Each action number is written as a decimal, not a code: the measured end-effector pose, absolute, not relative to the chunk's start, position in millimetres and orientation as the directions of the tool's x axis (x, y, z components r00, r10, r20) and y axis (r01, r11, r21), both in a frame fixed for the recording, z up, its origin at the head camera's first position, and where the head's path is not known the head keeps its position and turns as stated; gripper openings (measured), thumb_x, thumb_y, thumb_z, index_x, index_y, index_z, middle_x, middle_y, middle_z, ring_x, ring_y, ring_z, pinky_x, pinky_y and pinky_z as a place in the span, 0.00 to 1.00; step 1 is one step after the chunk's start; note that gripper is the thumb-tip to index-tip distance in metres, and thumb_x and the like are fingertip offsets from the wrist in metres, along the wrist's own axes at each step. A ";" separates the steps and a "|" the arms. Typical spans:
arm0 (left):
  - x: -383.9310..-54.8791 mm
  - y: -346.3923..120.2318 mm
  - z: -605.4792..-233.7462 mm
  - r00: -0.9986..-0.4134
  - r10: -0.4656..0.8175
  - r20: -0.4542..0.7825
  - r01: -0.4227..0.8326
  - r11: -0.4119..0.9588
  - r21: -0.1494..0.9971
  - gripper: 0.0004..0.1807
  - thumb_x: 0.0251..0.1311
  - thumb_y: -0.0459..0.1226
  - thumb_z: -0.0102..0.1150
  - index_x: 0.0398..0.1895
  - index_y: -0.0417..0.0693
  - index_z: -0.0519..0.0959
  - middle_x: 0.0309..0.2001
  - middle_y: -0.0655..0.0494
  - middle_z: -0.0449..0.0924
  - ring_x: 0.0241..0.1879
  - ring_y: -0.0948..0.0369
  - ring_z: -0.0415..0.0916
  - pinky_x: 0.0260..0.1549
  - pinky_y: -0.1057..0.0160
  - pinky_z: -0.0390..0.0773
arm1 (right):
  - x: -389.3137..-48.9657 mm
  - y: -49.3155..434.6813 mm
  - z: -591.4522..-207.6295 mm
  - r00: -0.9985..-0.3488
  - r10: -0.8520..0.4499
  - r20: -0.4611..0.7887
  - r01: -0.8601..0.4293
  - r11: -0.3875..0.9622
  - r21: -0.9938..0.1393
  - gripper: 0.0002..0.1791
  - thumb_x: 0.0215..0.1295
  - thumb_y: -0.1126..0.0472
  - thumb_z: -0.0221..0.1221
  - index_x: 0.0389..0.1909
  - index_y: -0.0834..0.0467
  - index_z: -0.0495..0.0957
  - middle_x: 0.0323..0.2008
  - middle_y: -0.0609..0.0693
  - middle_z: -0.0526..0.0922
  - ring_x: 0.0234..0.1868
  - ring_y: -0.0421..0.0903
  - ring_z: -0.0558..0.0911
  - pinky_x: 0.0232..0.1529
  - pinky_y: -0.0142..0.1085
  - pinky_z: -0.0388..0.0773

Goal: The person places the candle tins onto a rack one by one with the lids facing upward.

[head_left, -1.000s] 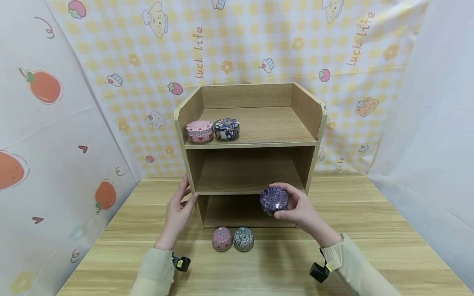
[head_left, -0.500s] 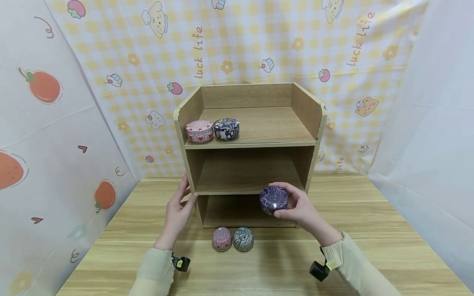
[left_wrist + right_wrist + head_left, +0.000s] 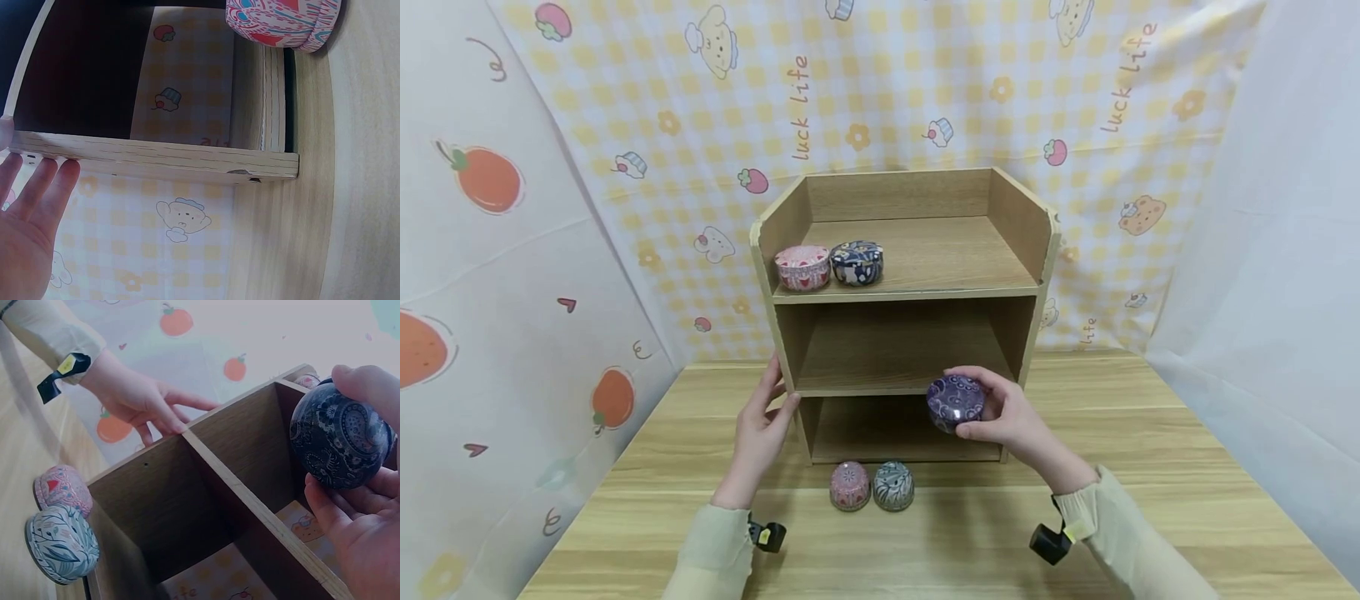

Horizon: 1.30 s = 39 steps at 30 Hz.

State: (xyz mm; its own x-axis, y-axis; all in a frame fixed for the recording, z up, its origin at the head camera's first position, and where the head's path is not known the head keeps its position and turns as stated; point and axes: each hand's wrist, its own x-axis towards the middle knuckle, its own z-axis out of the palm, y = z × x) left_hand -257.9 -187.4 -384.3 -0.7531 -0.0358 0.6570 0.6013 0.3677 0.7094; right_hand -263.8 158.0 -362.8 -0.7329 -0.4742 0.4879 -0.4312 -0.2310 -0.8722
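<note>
My right hand [image 3: 1011,421] pinches a round purple patterned tin [image 3: 955,402] between thumb and fingers, in front of the right part of the wooden shelf [image 3: 917,293]. In the right wrist view the same tin [image 3: 340,434] looks dark blue with paisley swirls. My left hand [image 3: 760,429] touches the shelf's left side, its thumb at the front edge and its fairly straight fingers along the outer face. On the table before the shelf stand a pink tin [image 3: 850,486] and a grey-green leaf-patterned tin [image 3: 893,486], side by side.
On the top tier, at its left, sit a pink heart-patterned tin [image 3: 803,267] and a navy patterned tin [image 3: 857,263]. The wooden table [image 3: 1120,467] extends on both sides of the shelf. A checked cloth [image 3: 910,83] hangs behind.
My right hand and the purple tin have risen very slightly. The left hand stays against the shelf, and the other tins keep their places.
</note>
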 end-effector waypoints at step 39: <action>-261.7 -188.4 -387.6 -0.749 -0.045 0.661 0.603 0.364 0.709 0.36 0.61 0.21 0.56 0.72 0.38 0.57 0.66 0.35 0.65 0.54 0.39 0.72 0.42 0.77 0.75 | -268.7 161.4 -328.5 -0.743 -0.462 0.484 -0.469 -0.157 -0.869 0.36 0.46 0.76 0.68 0.60 0.66 0.70 0.54 0.56 0.75 0.50 0.47 0.79 0.44 0.37 0.82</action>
